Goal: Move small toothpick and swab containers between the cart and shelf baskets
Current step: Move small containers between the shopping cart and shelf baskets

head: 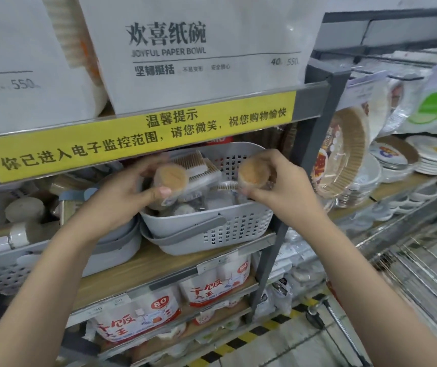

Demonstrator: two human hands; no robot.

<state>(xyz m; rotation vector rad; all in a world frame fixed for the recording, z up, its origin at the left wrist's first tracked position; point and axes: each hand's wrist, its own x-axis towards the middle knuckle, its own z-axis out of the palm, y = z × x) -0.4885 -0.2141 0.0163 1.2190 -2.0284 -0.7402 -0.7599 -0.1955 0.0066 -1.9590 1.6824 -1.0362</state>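
Two round toothpick containers are in my hands, one in each, both held up over the grey basket (212,223) on the wooden shelf (143,271). My left hand (122,192) curls around the left container (171,178), thumb pressed along its lower side and fingers wrapped over the top, so its tan end of packed toothpick tips faces me. My right hand (278,181) pinches the right container (253,172) between thumb below and fingers above; that one also shows its round tan end. The two containers are near each other but apart, both just above the basket's open mouth.

Inside the basket, behind my left hand, lie flat clear boxes of swabs (201,168) stacked at a tilt, and lower down several more small clear tubs whose contents I cannot make out. The basket has a perforated wall and a darker grey handle, and it sits nested in another of the same kind.

Just above my hands a yellow notice strip (143,139) runs along the edge of the upper shelf, with white paper bowl packs (201,49) standing on it. To the right, stacks of paper plates (434,154) fill the neighbouring rack, and the wire cart (418,263) shows at the lower right. Red and white packs (138,319) sit on the shelf below.
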